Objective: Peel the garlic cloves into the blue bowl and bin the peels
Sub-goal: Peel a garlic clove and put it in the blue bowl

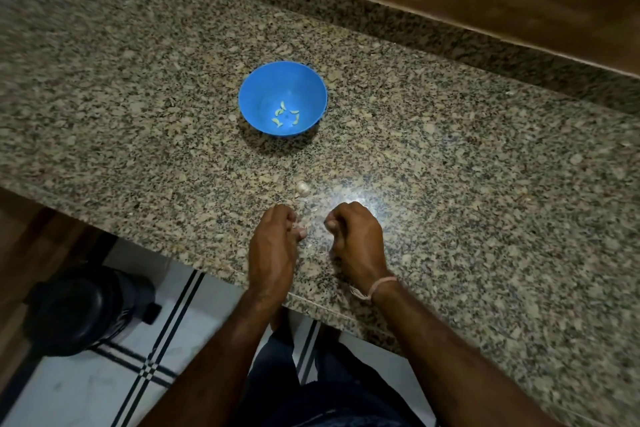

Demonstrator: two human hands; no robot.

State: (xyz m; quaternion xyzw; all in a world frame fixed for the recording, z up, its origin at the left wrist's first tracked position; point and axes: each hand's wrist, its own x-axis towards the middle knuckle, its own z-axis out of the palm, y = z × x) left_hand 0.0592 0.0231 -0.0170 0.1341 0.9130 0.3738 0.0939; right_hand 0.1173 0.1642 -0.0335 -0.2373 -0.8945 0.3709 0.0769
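The blue bowl (282,80) stands on the granite counter (138,97) and holds several peeled garlic cloves (285,116). A small unpeeled garlic piece (302,188) lies on the counter between the bowl and my hands. My left hand (273,243) rests near the counter's front edge, with its fingers curled round a small pale garlic clove (302,231) at the fingertips. My right hand (355,234) sits a little to the right, its fingers curled into a loose fist; nothing shows in it. Thin bits of peel (313,210) lie between the two hands.
A black round bin (86,308) stands on the tiled floor (86,388) below the counter's front edge, to my left. A raised granite ledge (450,42) and a wooden wall run along the back of the counter.
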